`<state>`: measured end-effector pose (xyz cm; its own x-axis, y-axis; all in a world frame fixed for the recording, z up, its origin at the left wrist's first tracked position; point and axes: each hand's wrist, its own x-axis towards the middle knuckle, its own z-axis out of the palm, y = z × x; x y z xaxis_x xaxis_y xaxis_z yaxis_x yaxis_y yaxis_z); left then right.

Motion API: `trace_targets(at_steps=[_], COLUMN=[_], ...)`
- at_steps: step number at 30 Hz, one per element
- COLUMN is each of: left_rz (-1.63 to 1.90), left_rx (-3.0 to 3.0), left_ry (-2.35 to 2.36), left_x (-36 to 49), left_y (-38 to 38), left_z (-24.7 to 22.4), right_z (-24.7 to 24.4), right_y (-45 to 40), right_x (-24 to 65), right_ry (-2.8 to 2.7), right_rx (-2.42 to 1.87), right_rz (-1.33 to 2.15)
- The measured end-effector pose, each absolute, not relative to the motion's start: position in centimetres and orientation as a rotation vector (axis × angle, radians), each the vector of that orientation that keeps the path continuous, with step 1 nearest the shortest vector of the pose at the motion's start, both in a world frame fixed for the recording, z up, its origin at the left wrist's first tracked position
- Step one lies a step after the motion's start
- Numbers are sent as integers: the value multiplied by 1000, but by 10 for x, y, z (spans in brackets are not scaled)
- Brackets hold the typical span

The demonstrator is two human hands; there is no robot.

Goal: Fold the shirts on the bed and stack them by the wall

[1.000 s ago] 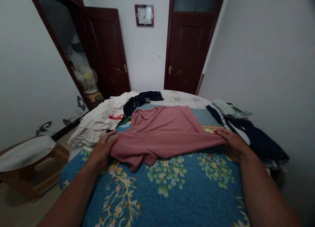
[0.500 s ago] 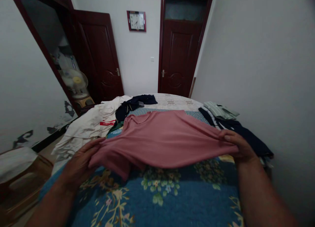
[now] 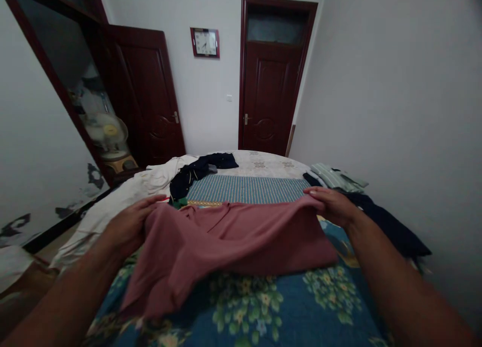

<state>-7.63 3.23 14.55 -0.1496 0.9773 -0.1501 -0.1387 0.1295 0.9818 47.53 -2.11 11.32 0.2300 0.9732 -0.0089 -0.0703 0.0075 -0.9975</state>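
Note:
A pink shirt [image 3: 241, 241] is stretched between my two hands above a blue floral bed cover [image 3: 301, 312]. My left hand [image 3: 131, 224] pinches its left side, and loose cloth droops below that hand toward the front. On the other side my right hand [image 3: 331, 204] grips the shirt's upper right part, fingers closed on the fabric. The middle of the shirt sags in folds, with what looks like the neckline near the top left. Behind it shows a blue striped strip [image 3: 248, 188] of the cover.
White clothes [image 3: 150, 186] and a dark navy garment [image 3: 199, 168] lie at the left. Along the right edge are a folded striped light-green garment [image 3: 335, 177] and dark navy clothes [image 3: 387, 226]. A stool [image 3: 26, 279] stands at lower left; walls close in on the right.
The shirt's far part has come nearer, baring the striped strip behind it. My right hand has moved up and left; more cloth hangs down from both hands.

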Motion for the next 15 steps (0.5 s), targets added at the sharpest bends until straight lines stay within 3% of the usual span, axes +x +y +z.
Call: trace_targets(at_steps=[3, 8, 10, 12, 15], left_rz=[1444, 1827, 1848, 1788, 1764], left_rx=[918, 947, 1044, 1108, 1118], left_ry=[1180, 889, 644, 559, 628], left_x=[-37, -16, -19, -21, -14], left_y=[111, 201, 211, 210, 198], left_z=[181, 314, 359, 381, 367], right_z=[140, 248, 286, 304, 288], right_y=[50, 111, 117, 117, 109], right_x=[463, 499, 513, 519, 512], right_ry=[-723, -559, -622, -659, -575], right_rx=[-1284, -989, -911, -919, -959], right_rz=[868, 285, 213, 189, 205])
